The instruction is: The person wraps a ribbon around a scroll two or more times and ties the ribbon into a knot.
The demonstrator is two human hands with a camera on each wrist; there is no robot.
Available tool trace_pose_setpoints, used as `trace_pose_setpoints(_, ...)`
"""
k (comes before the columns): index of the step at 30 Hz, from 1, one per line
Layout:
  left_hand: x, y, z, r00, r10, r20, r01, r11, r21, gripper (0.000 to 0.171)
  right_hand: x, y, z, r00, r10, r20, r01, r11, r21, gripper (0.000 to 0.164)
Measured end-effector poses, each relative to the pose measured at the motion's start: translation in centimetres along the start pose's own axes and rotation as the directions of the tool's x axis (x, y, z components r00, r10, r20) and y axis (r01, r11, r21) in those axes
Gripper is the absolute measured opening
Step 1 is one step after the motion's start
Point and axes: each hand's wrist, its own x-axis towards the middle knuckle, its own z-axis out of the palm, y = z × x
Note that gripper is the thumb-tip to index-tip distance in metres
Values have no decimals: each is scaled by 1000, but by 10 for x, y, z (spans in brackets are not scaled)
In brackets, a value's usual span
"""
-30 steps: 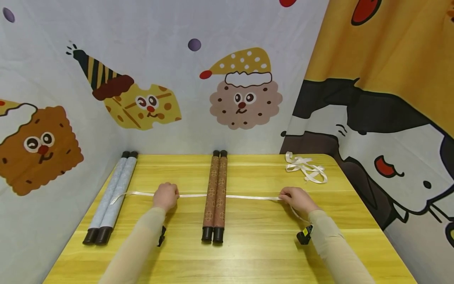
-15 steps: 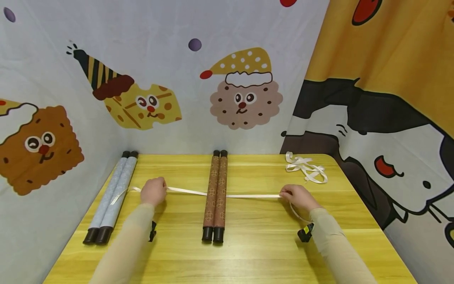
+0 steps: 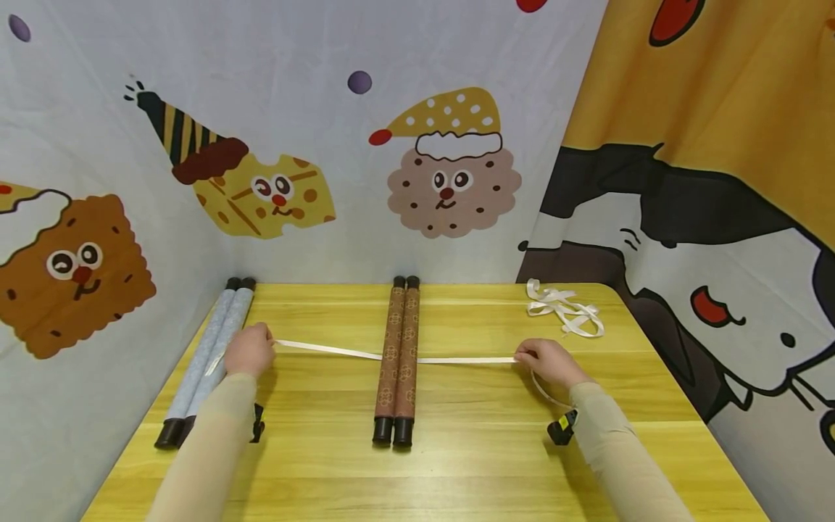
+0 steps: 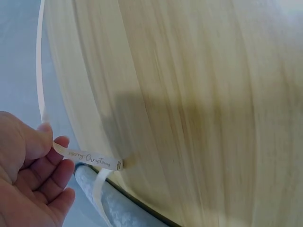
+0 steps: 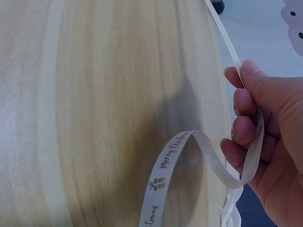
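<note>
A white ribbon (image 3: 329,349) runs across the table, passing beneath a brown patterned pair of scrolls (image 3: 396,355) with black end knobs. My left hand (image 3: 251,350) pinches it between thumb and forefinger, above the light blue pair of scrolls (image 3: 204,362). In the left wrist view the ribbon's short tail (image 4: 92,158) reads "Merry Christmas". On the other side my right hand (image 3: 551,361) pinches the ribbon too, and its loose length (image 5: 165,172) with gold print loops below the fingers in the right wrist view. Between the hands the ribbon is stretched nearly straight.
A loose tangle of white ribbon (image 3: 566,307) lies at the back right of the wooden table (image 3: 476,449). Behind the table hangs a printed cloth (image 3: 293,87) with cartoon figures, and a yellow one (image 3: 730,94) is at the right.
My left hand has moved left from between the two scroll pairs to over the light blue one, drawing the ribbon with it. The right hand has barely moved.
</note>
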Motion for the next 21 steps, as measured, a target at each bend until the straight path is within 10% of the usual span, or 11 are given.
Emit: trace_pose_setpoints(21, -3, -21, -13, 995, -47, -84, 48, 999, 14, 10, -1, -1, -7, 999, 32, -25, -32, 999, -2, 10)
